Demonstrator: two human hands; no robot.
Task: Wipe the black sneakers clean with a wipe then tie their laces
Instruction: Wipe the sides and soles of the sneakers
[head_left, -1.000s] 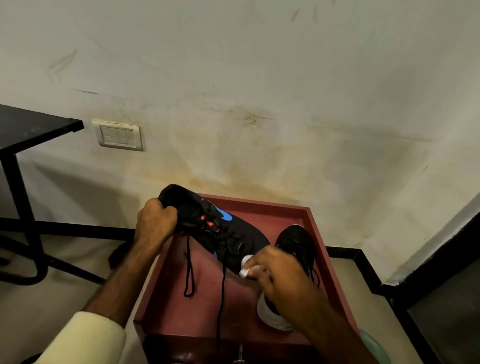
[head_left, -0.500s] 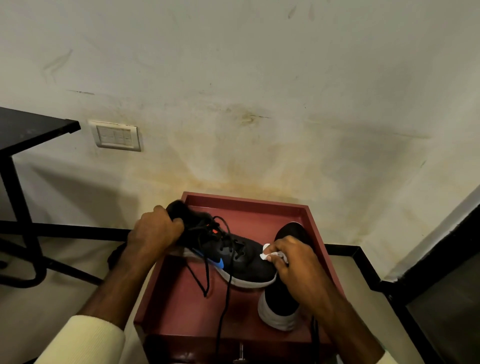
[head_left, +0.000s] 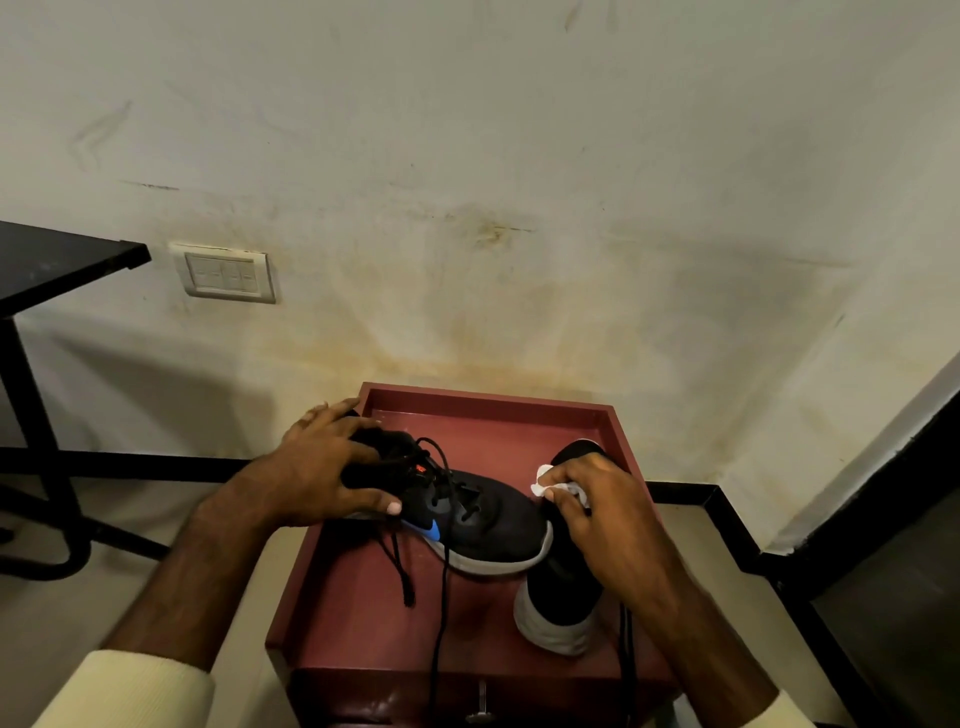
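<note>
I am holding the first sneaker (head_left: 493, 525), the black one with a blue mark on its side, by the heel part. My left grip (head_left: 322, 467) is clamping it there, with the fingers lying over the heel and the thumb pressing on the near side. The sneaker is lying across the red bench (head_left: 488, 397), and its toe is pointing toward my right grip (head_left: 597, 514). My right grip is closing on the white wipe (head_left: 545, 480), pinching it between thumb and fingers just beside that toe. I cannot tell if the wipe is touching the shoe.

The laces (head_left: 444, 571) are hanging loose and untied below my left grip, and one is running down over the near edge of the bench. The second sneaker (head_left: 561, 597) is lying under my right grip, with its white toe pointing toward me and the first sneaker's toe resting against it.

Far beyond both grips the stained wall (head_left: 519, 156) is rising. A switch plate (head_left: 224, 271) is sitting on it to the left of my left grip, and further left a black table (head_left: 57, 260) is standing.
</note>
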